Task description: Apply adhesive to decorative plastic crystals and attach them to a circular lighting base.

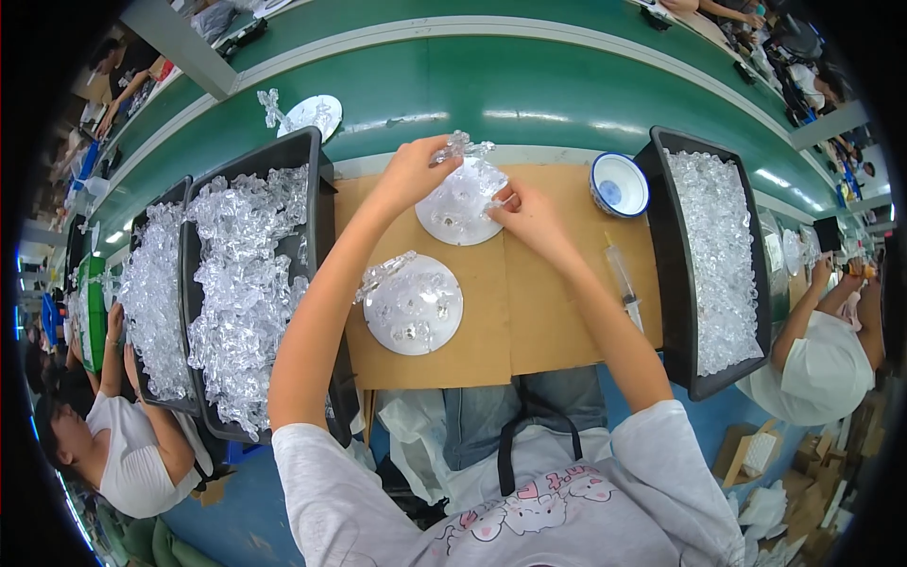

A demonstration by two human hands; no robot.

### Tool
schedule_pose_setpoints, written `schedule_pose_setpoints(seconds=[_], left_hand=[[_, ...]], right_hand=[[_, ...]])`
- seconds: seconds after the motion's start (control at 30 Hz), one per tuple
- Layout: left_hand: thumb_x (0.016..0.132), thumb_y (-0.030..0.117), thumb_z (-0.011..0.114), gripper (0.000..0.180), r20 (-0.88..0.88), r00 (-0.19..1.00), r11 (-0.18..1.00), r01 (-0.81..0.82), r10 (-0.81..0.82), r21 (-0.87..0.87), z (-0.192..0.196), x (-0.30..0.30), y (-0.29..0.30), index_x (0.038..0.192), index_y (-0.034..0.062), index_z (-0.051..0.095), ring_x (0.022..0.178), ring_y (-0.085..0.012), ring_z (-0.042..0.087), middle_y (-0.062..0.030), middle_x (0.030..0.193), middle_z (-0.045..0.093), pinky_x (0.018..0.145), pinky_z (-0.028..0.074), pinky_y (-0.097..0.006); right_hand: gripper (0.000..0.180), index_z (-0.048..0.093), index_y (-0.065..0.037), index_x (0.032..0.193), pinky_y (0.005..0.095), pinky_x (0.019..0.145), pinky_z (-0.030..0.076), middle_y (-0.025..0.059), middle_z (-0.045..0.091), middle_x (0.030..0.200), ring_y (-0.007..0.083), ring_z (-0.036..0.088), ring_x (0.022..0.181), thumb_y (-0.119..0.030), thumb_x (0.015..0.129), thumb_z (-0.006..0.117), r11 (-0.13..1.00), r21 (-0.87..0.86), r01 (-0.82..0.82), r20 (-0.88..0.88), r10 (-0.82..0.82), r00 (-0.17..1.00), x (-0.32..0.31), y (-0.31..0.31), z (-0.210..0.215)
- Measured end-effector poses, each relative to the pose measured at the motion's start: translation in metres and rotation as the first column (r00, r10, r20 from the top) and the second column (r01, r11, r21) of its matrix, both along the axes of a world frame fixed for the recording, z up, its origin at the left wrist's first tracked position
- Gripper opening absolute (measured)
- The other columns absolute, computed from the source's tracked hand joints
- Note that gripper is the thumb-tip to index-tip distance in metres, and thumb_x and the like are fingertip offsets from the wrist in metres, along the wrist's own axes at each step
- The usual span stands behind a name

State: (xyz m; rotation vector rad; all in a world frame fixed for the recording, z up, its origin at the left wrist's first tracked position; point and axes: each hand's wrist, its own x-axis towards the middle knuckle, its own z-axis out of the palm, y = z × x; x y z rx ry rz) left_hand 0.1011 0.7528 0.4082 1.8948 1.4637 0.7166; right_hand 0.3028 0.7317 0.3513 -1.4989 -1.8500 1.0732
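Observation:
A round white disc [444, 219] with clear plastic parts on it lies on the cardboard at the middle of the bench. At its far edge my left hand [414, 172] grips a branched clear plastic piece [461, 147]. The fingers of my right hand [531, 219] are pinched together over the disc's right side; what is between them is too small to tell. Nearer to me rests a second white disc [414, 326] carrying several clear parts, with another clear branched piece [385, 274] along its upper left edge.
Black bins of clear plastic pieces flank me: two at left, including this near one [241, 283], and one at right [713, 265]. A blue-rimmed bowl [621, 185] and a syringe [621, 274] sit right of the discs. Another disc [316, 115] lies beyond. Co-workers sit on both sides.

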Motion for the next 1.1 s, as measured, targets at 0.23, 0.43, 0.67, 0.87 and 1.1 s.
schedule_pose_setpoints(seconds=[0.23, 0.43, 0.67, 0.87, 1.1], left_hand=[[0.076, 0.017, 0.065, 0.035, 0.086, 0.996, 1.000, -0.010, 0.009, 0.016, -0.003, 0.000, 0.000, 0.108, 0.0041, 0.059, 0.084, -0.0290, 0.064, -0.0171, 0.094, 0.064, 0.077, 0.049, -0.036], [0.073, 0.015, 0.069, 0.054, -0.054, 0.989, 0.988, 0.131, -0.136, -0.087, 0.048, -0.056, 0.009, 0.123, 0.0113, 0.050, 0.103, -0.0248, 0.056, -0.0122, 0.113, 0.057, 0.083, 0.048, -0.035], [0.071, 0.033, 0.070, 0.051, -0.536, 0.542, 0.761, -0.497, 0.648, 0.417, 0.047, -0.141, 0.065, 0.110, 0.0062, 0.051, 0.094, -0.0360, 0.059, -0.0180, 0.102, 0.062, 0.080, 0.047, -0.043], [0.070, 0.037, 0.067, 0.048, -0.525, 0.468, 0.669, -0.681, 0.710, 0.298, -0.001, -0.176, 0.110, 0.104, 0.0066, 0.055, 0.093, -0.0377, 0.059, -0.0179, 0.099, 0.063, 0.079, 0.047, -0.044], [0.070, 0.019, 0.064, 0.030, -0.388, 0.610, 0.707, -0.457, 0.691, 0.541, 0.015, -0.144, 0.109, 0.097, 0.0062, 0.062, 0.083, -0.0365, 0.061, -0.0194, 0.087, 0.063, 0.072, 0.048, -0.042]], right_hand=[[0.037, 0.057, -0.002, 0.091, 0.0323, 0.059, 0.045, 0.0091, 0.060, 0.069, 0.0207, 0.059, 0.065, -0.031, 0.072, 0.069, 0.996, 0.056, 0.065, 0.093, -0.070, 0.993, 0.012, -0.021, 0.041], [0.029, 0.057, -0.005, 0.093, 0.0329, 0.063, 0.046, 0.0076, 0.059, 0.081, 0.0245, 0.059, 0.071, -0.020, 0.072, 0.069, 0.948, 0.300, 0.104, 0.230, -0.178, 0.957, 0.090, -0.104, 0.070], [0.030, 0.057, -0.004, 0.098, 0.0343, 0.070, 0.045, 0.0101, 0.058, 0.092, 0.0269, 0.056, 0.084, -0.010, 0.071, 0.068, 0.964, 0.147, 0.220, 0.153, -0.242, 0.958, 0.129, -0.191, 0.071], [0.044, 0.055, -0.006, 0.110, 0.0368, 0.083, 0.042, 0.0125, 0.051, 0.110, 0.0308, 0.050, 0.101, -0.010, 0.069, 0.070, 0.938, 0.306, 0.163, 0.250, -0.244, 0.937, 0.125, -0.193, 0.047], [0.045, 0.056, -0.009, 0.114, 0.0369, 0.082, 0.042, 0.0116, 0.052, 0.110, 0.0304, 0.051, 0.098, -0.007, 0.071, 0.067, 0.935, 0.288, 0.208, 0.199, -0.270, 0.942, 0.126, -0.181, 0.023]])
